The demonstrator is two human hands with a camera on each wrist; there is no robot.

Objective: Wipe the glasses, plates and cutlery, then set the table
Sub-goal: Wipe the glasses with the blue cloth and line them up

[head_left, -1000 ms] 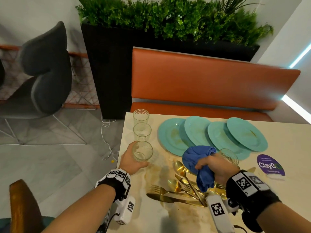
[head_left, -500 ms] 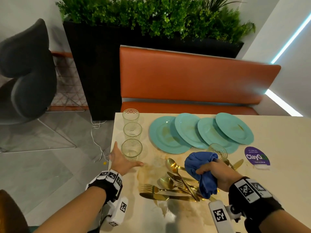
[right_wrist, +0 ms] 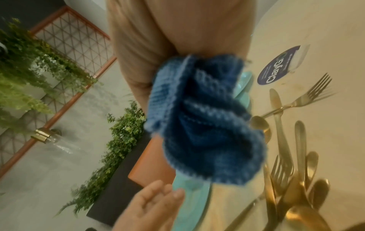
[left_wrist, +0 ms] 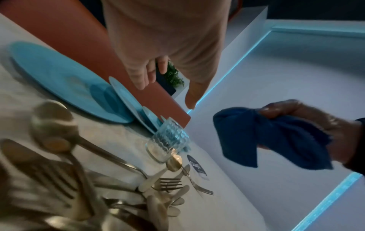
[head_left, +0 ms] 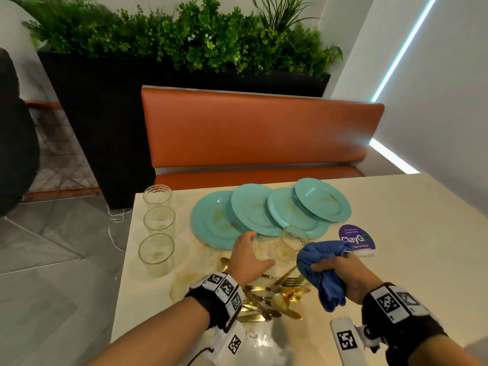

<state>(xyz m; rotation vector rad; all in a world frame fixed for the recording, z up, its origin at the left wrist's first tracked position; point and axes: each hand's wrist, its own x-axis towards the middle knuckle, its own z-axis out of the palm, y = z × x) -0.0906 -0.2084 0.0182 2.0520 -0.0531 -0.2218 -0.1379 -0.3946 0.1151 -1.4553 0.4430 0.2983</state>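
Three clear glasses stand in a column at the table's left edge, the nearest one (head_left: 156, 253) closest to me. A fourth ribbed glass (head_left: 293, 243) (left_wrist: 168, 140) stands in front of several overlapping teal plates (head_left: 219, 223). My left hand (head_left: 249, 256) hovers open over the gold cutlery pile (head_left: 274, 297), fingers spread, a short way left of that fourth glass and not touching it. My right hand (head_left: 343, 273) grips a bunched blue cloth (head_left: 322, 268) (right_wrist: 201, 125) just right of the glass.
A purple round sticker (head_left: 356, 237) lies on the cream table (head_left: 409, 220) right of the plates. An orange bench (head_left: 253, 133) and a black planter with greenery stand behind. The table's left edge drops to grey floor; a dark chair stands far left.
My left hand let go of the nearest glass at the left edge and swung right across the cutlery toward the fourth glass. My right hand still holds the cloth beside that glass.
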